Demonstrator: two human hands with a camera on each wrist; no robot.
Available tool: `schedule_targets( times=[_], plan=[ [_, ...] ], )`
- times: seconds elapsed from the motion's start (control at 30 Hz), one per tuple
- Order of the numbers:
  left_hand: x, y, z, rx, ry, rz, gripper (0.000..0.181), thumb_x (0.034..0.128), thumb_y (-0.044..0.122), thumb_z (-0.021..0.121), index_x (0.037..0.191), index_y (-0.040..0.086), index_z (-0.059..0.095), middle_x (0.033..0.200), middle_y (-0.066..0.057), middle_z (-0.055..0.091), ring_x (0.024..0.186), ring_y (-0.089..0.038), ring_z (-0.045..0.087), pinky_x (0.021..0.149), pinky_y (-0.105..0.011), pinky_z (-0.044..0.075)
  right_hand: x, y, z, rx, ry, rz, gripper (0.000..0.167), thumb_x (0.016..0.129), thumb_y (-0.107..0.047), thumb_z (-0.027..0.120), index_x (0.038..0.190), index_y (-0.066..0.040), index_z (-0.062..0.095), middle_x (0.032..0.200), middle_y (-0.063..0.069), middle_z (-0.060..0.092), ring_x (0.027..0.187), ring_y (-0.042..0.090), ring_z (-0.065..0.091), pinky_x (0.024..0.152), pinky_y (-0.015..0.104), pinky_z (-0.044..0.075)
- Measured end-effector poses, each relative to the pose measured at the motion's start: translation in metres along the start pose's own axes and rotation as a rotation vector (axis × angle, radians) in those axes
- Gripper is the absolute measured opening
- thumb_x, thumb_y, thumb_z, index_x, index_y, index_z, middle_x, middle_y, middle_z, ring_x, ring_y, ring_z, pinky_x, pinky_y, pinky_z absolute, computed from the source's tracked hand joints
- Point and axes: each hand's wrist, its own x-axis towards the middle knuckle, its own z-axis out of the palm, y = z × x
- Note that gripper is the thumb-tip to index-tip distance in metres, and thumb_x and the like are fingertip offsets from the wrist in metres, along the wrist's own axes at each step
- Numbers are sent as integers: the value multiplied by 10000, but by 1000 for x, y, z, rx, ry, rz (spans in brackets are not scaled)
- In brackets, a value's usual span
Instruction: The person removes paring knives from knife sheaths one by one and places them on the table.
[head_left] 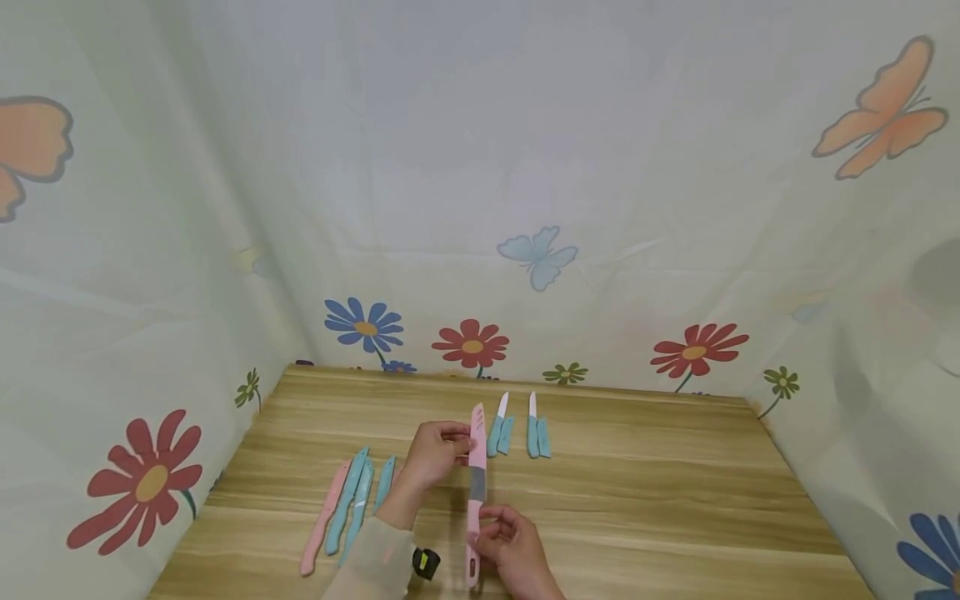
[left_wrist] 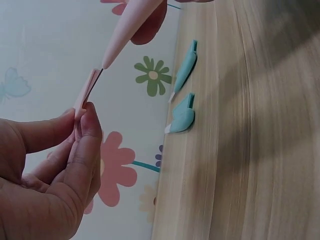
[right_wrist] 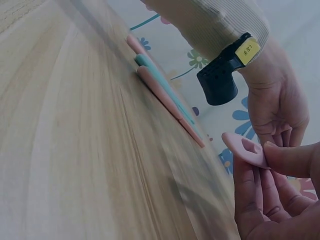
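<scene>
Over the table, my left hand (head_left: 435, 454) pinches a pink blade sheath (head_left: 478, 429) between thumb and fingers. My right hand (head_left: 517, 550) grips the pink handle of a kitchen knife (head_left: 474, 521), the handle's end with its hole (right_wrist: 248, 150) showing in the right wrist view. Part of the grey blade (head_left: 477, 485) is bare between handle and sheath. The rest is inside or behind the sheath. In the left wrist view, the blade appears edge-on, a thin dark line at the sheath's mouth (left_wrist: 92, 80).
Left on the wooden table (head_left: 660, 492) lie a pink sheathed knife (head_left: 326, 517) and several teal knives (head_left: 347, 500), partly behind the left arm. Toward the back are two small teal knives with white blades (head_left: 533, 425), teal sheaths (head_left: 543, 437) beside them. Flowered cloth walls (head_left: 600, 317) surround the table.
</scene>
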Motion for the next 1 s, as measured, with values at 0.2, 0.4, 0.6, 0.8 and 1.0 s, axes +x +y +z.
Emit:
schedule_targets(
  times=[0.2, 0.4, 0.6, 0.8, 1.0],
  plan=[
    [-1, -3, 2, 1, 10, -2, 240, 961, -22, 661, 1190, -74, 714, 982, -143, 707, 802, -142, 679, 723, -317, 649, -2, 1, -1, -25, -6, -8, 387, 876, 27, 746, 1229, 85, 598, 834, -15, 659, 727, 90, 648, 644, 242, 595],
    [-1, -3, 2, -4, 22, -2, 240, 955, -27, 662, 1184, -73, 715, 987, -149, 701, 800, -140, 679, 735, -333, 654, -3, 3, 0, -24, 0, -7, 377, 866, 30, 758, 1208, 84, 609, 792, -26, 643, 705, 86, 640, 621, 232, 583],
    [0, -3, 1, -11, 41, -5, 238, 947, -34, 666, 1175, -81, 714, 966, -138, 690, 789, -139, 674, 716, -309, 648, -3, 6, 0, -18, -16, -8, 371, 873, 20, 754, 1207, 83, 606, 789, -26, 656, 719, 97, 660, 629, 240, 592],
    [3, -4, 2, -20, 50, -2, 234, 959, -25, 664, 1181, -86, 710, 961, -153, 699, 795, -147, 676, 736, -341, 655, -3, 6, 1, -18, -20, 7, 357, 884, 20, 747, 1210, 73, 611, 786, -27, 653, 713, 96, 667, 629, 253, 607],
    [7, -4, 0, -24, 75, -24, 220, 977, -12, 654, 1183, -60, 716, 978, -151, 698, 818, -157, 676, 768, -364, 655, -4, 5, 3, -28, -16, 23, 348, 881, 27, 745, 1203, 67, 620, 781, -21, 648, 704, 102, 667, 637, 267, 612]
  ],
)
